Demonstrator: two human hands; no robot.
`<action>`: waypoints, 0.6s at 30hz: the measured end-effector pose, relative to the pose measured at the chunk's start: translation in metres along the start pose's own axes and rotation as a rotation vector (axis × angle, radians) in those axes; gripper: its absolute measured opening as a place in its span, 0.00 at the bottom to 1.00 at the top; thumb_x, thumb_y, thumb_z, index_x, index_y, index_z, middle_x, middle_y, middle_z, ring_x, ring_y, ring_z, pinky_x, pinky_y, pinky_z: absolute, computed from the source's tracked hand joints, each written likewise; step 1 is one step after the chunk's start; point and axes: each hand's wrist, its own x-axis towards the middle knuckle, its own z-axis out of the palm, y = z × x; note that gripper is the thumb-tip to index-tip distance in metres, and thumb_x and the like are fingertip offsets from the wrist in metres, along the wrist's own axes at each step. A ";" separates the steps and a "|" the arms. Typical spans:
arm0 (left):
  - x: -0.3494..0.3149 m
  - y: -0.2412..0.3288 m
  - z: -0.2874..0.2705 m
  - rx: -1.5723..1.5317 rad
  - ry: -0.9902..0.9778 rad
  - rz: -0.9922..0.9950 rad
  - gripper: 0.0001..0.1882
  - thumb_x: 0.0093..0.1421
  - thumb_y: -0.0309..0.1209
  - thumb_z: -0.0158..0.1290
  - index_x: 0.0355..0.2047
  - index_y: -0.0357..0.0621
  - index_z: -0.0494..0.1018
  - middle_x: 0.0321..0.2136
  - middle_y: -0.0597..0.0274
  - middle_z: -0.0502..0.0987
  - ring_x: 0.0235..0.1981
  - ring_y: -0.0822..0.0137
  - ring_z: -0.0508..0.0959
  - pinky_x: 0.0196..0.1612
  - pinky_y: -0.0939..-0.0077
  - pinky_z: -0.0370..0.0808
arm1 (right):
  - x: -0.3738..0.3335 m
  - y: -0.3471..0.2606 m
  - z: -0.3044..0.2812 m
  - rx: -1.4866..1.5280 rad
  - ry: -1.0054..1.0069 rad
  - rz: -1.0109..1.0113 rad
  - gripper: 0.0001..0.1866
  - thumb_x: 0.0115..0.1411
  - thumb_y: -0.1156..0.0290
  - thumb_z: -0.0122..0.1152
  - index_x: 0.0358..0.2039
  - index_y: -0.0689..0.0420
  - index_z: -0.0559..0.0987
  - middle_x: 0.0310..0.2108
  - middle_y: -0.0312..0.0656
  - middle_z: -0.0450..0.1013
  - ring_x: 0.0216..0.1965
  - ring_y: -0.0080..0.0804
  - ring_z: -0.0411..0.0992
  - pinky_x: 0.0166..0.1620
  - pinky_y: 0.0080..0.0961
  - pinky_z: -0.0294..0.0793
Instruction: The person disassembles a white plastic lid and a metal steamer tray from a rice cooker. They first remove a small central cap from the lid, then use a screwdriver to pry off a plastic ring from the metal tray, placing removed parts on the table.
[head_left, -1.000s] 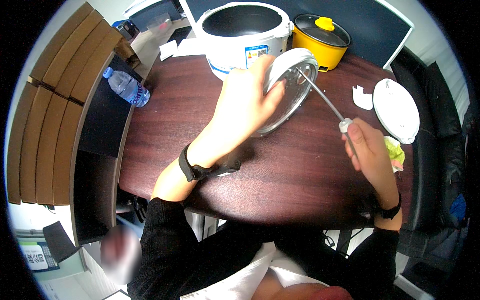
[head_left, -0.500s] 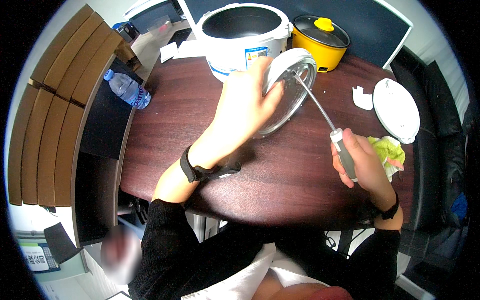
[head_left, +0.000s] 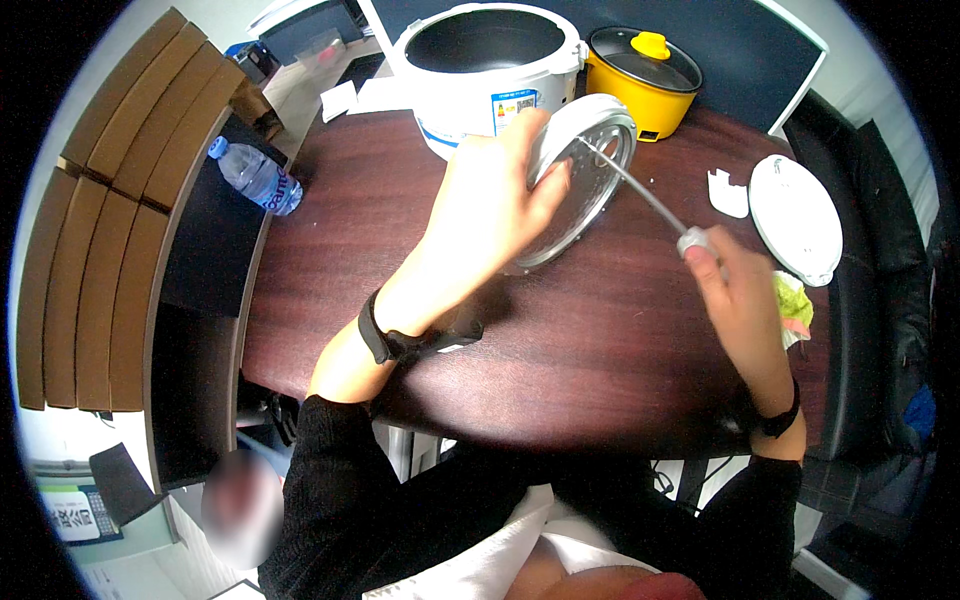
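My left hand [head_left: 490,195] grips a round lid with a white rim and a shiny metal inner face [head_left: 598,190], held tilted up above the table. In my right hand [head_left: 738,290] is a screwdriver [head_left: 648,196], its handle mostly hidden by my fingers. The long metal shaft slants up and left, its tip at the inner face of the lid near the upper part. Behind the lid stands a white rice cooker [head_left: 470,100] without a cover, its dark inside showing.
A yellow pot [head_left: 630,95] with a glass lid stands at the back. To the right lie a white oval cover [head_left: 797,222], a small white plastic piece [head_left: 728,194] and a green cloth [head_left: 793,305]. At left are a water bottle [head_left: 255,177] and stacked brown boxes [head_left: 95,250].
My right hand has turned and shifted slightly up and right, so the screwdriver lies at a flatter slant. The left hand and lid have barely moved.
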 end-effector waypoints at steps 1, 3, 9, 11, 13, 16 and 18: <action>0.001 0.000 -0.002 0.004 -0.013 0.004 0.21 0.52 0.31 0.59 0.44 0.33 0.70 0.28 0.43 0.78 0.30 0.51 0.81 0.35 0.67 0.77 | 0.001 -0.006 -0.004 -0.072 0.170 -0.075 0.17 0.61 0.56 0.55 0.28 0.59 0.72 0.17 0.47 0.68 0.18 0.43 0.69 0.23 0.34 0.65; 0.001 -0.001 -0.002 -0.020 -0.021 0.007 0.21 0.52 0.31 0.59 0.44 0.34 0.70 0.28 0.43 0.78 0.30 0.51 0.81 0.35 0.67 0.77 | 0.002 -0.009 -0.009 -0.078 0.254 -0.113 0.16 0.60 0.58 0.57 0.28 0.60 0.72 0.16 0.46 0.66 0.18 0.43 0.68 0.24 0.34 0.64; 0.002 -0.004 -0.001 -0.005 -0.007 -0.039 0.21 0.52 0.32 0.59 0.44 0.34 0.70 0.27 0.44 0.78 0.29 0.52 0.81 0.33 0.67 0.76 | -0.004 -0.001 -0.013 0.611 -0.233 0.347 0.21 0.67 0.53 0.44 0.27 0.58 0.70 0.13 0.34 0.63 0.10 0.21 0.61 0.15 0.20 0.58; 0.002 -0.005 0.000 -0.009 0.004 -0.047 0.21 0.52 0.32 0.59 0.44 0.34 0.70 0.27 0.44 0.78 0.28 0.52 0.81 0.32 0.67 0.76 | -0.005 0.000 -0.005 0.759 -0.320 0.363 0.24 0.68 0.51 0.39 0.28 0.58 0.70 0.13 0.32 0.62 0.09 0.17 0.58 0.13 0.16 0.56; 0.001 -0.006 0.001 -0.024 0.024 -0.032 0.21 0.52 0.32 0.60 0.43 0.34 0.70 0.27 0.44 0.78 0.28 0.52 0.81 0.32 0.68 0.76 | -0.005 -0.002 -0.001 0.849 -0.398 0.379 0.25 0.69 0.50 0.36 0.29 0.58 0.69 0.13 0.32 0.62 0.09 0.15 0.57 0.12 0.15 0.55; 0.000 -0.007 0.002 0.004 0.033 -0.007 0.21 0.52 0.32 0.60 0.43 0.34 0.70 0.28 0.44 0.78 0.28 0.52 0.81 0.32 0.68 0.76 | -0.005 -0.007 0.003 0.897 -0.475 0.408 0.26 0.69 0.50 0.34 0.29 0.59 0.69 0.14 0.34 0.62 0.08 0.17 0.57 0.12 0.15 0.56; 0.000 -0.008 0.002 -0.003 0.037 0.002 0.21 0.52 0.32 0.60 0.43 0.34 0.70 0.28 0.44 0.78 0.28 0.52 0.81 0.32 0.68 0.76 | -0.005 -0.007 0.006 0.896 -0.446 0.408 0.27 0.69 0.48 0.32 0.28 0.58 0.69 0.13 0.34 0.63 0.08 0.16 0.57 0.11 0.13 0.54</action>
